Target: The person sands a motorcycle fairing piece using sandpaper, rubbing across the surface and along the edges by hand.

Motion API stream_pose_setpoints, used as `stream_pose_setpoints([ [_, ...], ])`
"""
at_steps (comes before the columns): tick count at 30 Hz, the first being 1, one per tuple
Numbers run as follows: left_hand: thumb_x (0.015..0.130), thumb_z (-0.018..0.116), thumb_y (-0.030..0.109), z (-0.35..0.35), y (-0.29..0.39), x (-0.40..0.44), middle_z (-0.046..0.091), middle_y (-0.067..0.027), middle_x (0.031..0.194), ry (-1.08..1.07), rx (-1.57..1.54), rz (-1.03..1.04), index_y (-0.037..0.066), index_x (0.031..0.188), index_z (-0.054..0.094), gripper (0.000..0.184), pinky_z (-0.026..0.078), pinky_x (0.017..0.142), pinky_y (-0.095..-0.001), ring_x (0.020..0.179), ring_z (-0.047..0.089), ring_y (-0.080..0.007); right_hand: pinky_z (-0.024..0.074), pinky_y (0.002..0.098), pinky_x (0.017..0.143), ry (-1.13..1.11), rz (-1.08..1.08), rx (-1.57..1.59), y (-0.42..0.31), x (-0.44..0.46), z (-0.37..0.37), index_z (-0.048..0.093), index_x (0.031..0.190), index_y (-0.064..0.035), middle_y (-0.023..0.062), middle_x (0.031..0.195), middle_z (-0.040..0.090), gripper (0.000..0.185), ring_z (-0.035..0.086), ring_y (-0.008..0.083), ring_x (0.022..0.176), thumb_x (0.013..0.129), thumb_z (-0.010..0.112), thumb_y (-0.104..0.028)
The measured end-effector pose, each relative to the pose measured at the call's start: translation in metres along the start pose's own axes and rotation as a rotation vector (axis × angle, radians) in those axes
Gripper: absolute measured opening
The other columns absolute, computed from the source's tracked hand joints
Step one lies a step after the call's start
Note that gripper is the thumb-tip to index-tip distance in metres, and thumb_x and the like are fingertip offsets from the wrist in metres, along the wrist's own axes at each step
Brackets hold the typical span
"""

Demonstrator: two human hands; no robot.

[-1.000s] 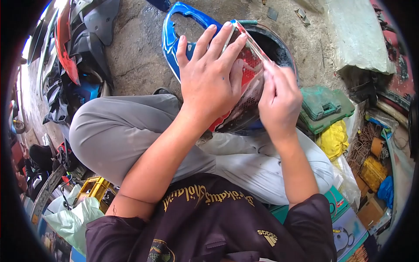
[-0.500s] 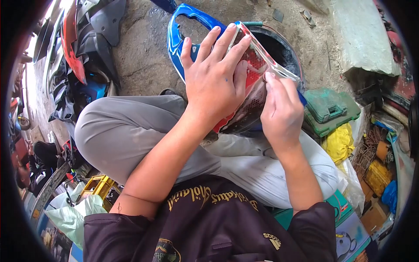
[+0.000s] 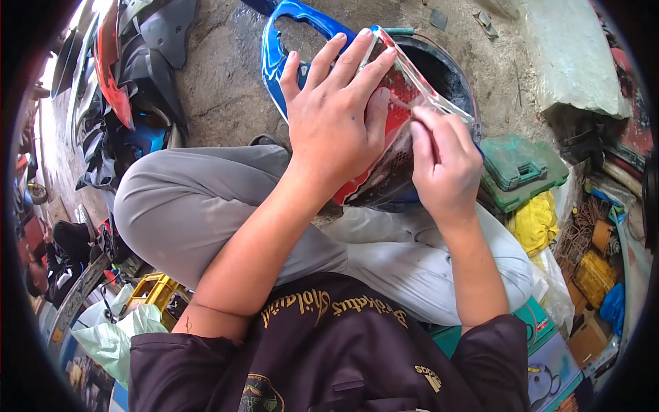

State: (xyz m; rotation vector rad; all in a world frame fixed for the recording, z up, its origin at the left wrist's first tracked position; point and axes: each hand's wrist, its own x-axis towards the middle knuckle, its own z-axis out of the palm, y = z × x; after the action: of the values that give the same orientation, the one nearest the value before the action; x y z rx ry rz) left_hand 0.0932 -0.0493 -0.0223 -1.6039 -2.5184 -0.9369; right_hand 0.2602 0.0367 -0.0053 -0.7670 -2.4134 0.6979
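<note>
A glossy panel, blue (image 3: 274,51) at the left and red with white and dark areas at the right, lies across my lap over a round dark tub (image 3: 449,69). My left hand (image 3: 336,127) rests flat on the panel with its fingers spread. To its right, my right hand (image 3: 446,154) has its thumb and fingers pinched together at the red, mesh-patterned part. A thin, see-through strip seems to run from that pinch, but its outline is hard to make out. The panel's middle is hidden under my left hand.
Dark and red plastic panels (image 3: 113,75) are piled at the left. Right of my knee sit a green case (image 3: 518,168) and a yellow bag (image 3: 534,223). A pale block (image 3: 573,62) stands at the upper right. Someone in dark clothes (image 3: 68,254) is at the far left.
My right hand first drew back from the panel's right edge, then moved up and slightly left over the mesh-patterned part. My left hand has stayed spread on the panel.
</note>
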Motion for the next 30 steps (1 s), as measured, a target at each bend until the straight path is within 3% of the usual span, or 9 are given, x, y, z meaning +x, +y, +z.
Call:
stream_pose_setpoints([
  [3, 0.098, 0.072, 0.025, -0.001, -0.005, 0.008, 0.069, -0.003, 0.158, 0.022, -0.014, 0.011, 0.028, 0.144, 0.078, 0.046, 0.026, 0.128, -0.0552, 0.148, 0.059, -0.0299, 0.0587, 0.0475, 0.076, 0.041, -0.023, -0.054, 0.017, 0.013, -0.005, 0.077, 0.118, -0.0036, 0.0162, 0.101, 0.073, 0.018, 0.074, 0.0387, 0.084, 0.1, 0.076, -0.003],
  [4, 0.097, 0.074, 0.026, 0.0, -0.006, 0.009, 0.07, -0.0024, 0.156, 0.027, -0.026, 0.012, 0.028, 0.141, 0.079, 0.044, 0.028, 0.127, -0.0537, 0.146, 0.06, -0.0293, 0.0588, 0.0469, 0.073, 0.035, 0.068, -0.03, 0.017, 0.017, -0.008, 0.079, 0.115, -0.005, 0.0156, 0.099, 0.073, 0.015, 0.074, 0.0377, 0.082, 0.1, 0.076, -0.003],
  [8, 0.093, 0.079, 0.025, 0.001, -0.011, 0.013, 0.076, -0.0004, 0.148, 0.077, -0.049, 0.037, 0.028, 0.13, 0.085, 0.037, 0.035, 0.118, -0.0465, 0.138, 0.065, -0.0256, 0.0567, 0.0454, 0.068, -0.009, -0.134, -0.022, 0.013, 0.007, -0.004, 0.078, 0.116, -0.0057, 0.0158, 0.096, 0.072, 0.016, 0.073, 0.0375, 0.08, 0.1, 0.075, -0.002],
  [11, 0.093, 0.079, 0.024, 0.001, -0.012, 0.015, 0.077, 0.0, 0.146, 0.071, -0.058, 0.021, 0.028, 0.128, 0.086, 0.036, 0.036, 0.115, -0.0448, 0.135, 0.066, -0.0253, 0.0574, 0.0405, 0.073, 0.003, 0.057, -0.062, 0.021, 0.02, -0.01, 0.079, 0.114, -0.0025, 0.0164, 0.095, 0.072, 0.015, 0.072, 0.0335, 0.081, 0.1, 0.077, 0.0],
  [16, 0.094, 0.078, 0.023, 0.001, -0.011, 0.014, 0.077, 0.001, 0.143, 0.093, -0.059, 0.022, 0.027, 0.127, 0.086, 0.034, 0.037, 0.113, -0.0443, 0.134, 0.066, -0.025, 0.0582, 0.0421, 0.074, -0.079, -0.122, -0.058, 0.001, 0.005, -0.005, 0.079, 0.115, -0.0013, 0.0169, 0.098, 0.074, 0.016, 0.073, 0.0346, 0.082, 0.1, 0.075, 0.002],
  [20, 0.094, 0.078, 0.023, 0.0, -0.011, 0.016, 0.077, 0.0012, 0.143, 0.095, -0.051, 0.027, 0.028, 0.127, 0.086, 0.034, 0.036, 0.113, -0.0445, 0.134, 0.066, -0.0249, 0.0596, 0.0421, 0.075, -0.014, 0.001, -0.042, 0.015, 0.014, -0.008, 0.079, 0.116, -0.0022, 0.0175, 0.1, 0.074, 0.019, 0.075, 0.0361, 0.086, 0.098, 0.077, 0.002],
  [23, 0.094, 0.078, 0.023, 0.003, -0.015, 0.015, 0.077, 0.0012, 0.144, 0.092, -0.089, 0.028, 0.028, 0.127, 0.086, 0.035, 0.035, 0.114, -0.0454, 0.134, 0.066, -0.0251, 0.0594, 0.041, 0.074, -0.108, -0.165, -0.044, 0.007, 0.005, -0.007, 0.079, 0.118, -0.0015, 0.0177, 0.1, 0.075, 0.018, 0.075, 0.035, 0.084, 0.1, 0.074, 0.003],
  [27, 0.094, 0.079, 0.022, 0.0, -0.013, 0.015, 0.077, 0.0008, 0.144, 0.08, -0.065, 0.029, 0.028, 0.127, 0.086, 0.035, 0.037, 0.114, -0.0462, 0.134, 0.065, -0.0259, 0.0588, 0.0415, 0.072, -0.047, -0.019, -0.067, 0.016, 0.013, -0.011, 0.078, 0.116, -0.0022, 0.0165, 0.097, 0.073, 0.02, 0.074, 0.0361, 0.082, 0.097, 0.076, 0.003],
  [30, 0.094, 0.079, 0.023, -0.001, -0.014, 0.018, 0.077, 0.0001, 0.145, 0.078, -0.071, 0.036, 0.028, 0.128, 0.086, 0.035, 0.038, 0.115, -0.0466, 0.134, 0.065, -0.0269, 0.0575, 0.0417, 0.07, -0.13, -0.133, -0.068, 0.002, 0.0, -0.008, 0.078, 0.116, -0.0015, 0.0165, 0.097, 0.073, 0.019, 0.073, 0.0353, 0.08, 0.098, 0.075, 0.004],
])
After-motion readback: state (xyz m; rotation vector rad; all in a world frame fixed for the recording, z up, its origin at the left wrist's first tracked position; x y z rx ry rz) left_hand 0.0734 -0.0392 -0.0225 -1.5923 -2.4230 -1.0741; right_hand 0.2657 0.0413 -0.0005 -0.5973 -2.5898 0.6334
